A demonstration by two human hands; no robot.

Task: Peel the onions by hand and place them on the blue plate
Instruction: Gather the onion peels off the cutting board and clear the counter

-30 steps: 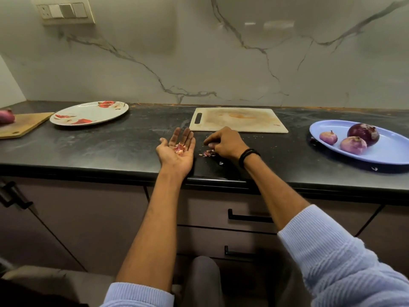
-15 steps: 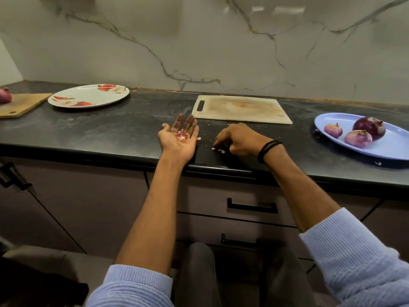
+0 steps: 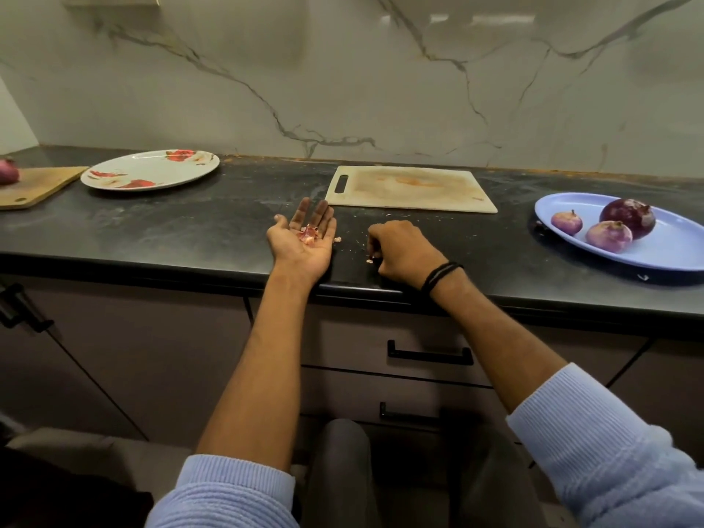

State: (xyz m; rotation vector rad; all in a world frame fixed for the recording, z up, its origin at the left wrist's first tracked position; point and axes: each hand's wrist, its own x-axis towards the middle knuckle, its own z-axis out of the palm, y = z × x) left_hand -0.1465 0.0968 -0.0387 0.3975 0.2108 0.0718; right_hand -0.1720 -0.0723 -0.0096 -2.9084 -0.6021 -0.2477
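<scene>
Three peeled purple onions, one large (image 3: 628, 217) and two small (image 3: 608, 236) (image 3: 566, 222), lie on the blue plate (image 3: 670, 245) at the right of the dark counter. My left hand (image 3: 304, 240) lies palm up near the counter's front edge, fingers straight, with a small heap of pink onion skin scraps (image 3: 308, 235) on the palm. Just to its right my right hand (image 3: 400, 253) rests knuckles up with its fingers curled down onto the counter, fingertips at a skin scrap (image 3: 371, 258); whether they pinch it is hidden.
A pale cutting board (image 3: 411, 189) lies behind my hands. A white floral plate (image 3: 150, 169) sits at the back left, beside a wooden board (image 3: 34, 184) carrying another onion (image 3: 7, 171). Tiny skin crumbs (image 3: 337, 240) dot the counter between my hands. Drawers are below.
My right hand has slid back toward the counter's front edge, away from my left palm. The left hand stays palm up with the scraps. The camera has tilted slightly.
</scene>
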